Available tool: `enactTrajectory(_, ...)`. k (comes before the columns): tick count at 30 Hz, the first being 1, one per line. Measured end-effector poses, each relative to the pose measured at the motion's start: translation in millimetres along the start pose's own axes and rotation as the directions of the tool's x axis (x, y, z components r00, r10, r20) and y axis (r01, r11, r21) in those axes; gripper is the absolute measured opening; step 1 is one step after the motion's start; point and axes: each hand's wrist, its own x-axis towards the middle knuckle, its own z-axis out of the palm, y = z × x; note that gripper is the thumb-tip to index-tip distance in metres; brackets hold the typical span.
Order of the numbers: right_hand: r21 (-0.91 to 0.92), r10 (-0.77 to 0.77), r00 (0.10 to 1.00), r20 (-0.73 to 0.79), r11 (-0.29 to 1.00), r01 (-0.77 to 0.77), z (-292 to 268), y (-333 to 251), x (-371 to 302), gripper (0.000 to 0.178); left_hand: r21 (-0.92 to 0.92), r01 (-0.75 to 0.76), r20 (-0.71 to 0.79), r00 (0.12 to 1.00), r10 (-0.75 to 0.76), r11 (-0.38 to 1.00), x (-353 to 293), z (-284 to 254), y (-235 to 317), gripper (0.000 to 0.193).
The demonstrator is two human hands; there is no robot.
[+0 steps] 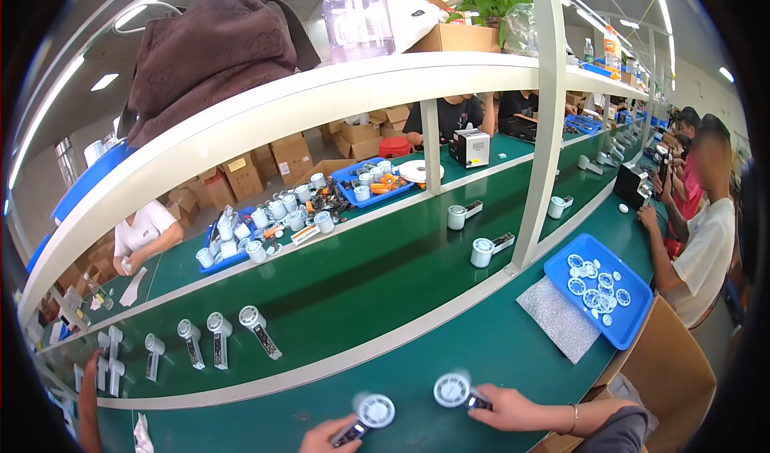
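My left fingers [323,436] grip one round-headed white device [374,412], my right fingers [499,405] another device [453,390], over the worktop [233,421].

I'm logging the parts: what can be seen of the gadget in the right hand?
The gadget has a pale, round, plastic-looking head with slots ringing its face, and a dark handle partly hidden by the right hand holding it. The head points left over the green table, its upper edge blurred; whether it touches the table can't be told.
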Motion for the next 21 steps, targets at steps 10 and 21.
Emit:
enactTrajectory(10,0.014,-0.379,0.048,-0.924,0.092,0.996,-61.2,-98.4,-19.2,0.036,-0.049,-0.924,-0.906,0.2,0.372,0.378,30.7,-8.9,90.1,0.045)
enactTrajectory(21,0.048,-0.399,0.313,-0.862,0.551,0.833,-51.1,-105.7,21.8,0.051,0.356,-0.811,-0.922,-0.224,0.316,0.464,67.9,16.8,98.6,0.051)
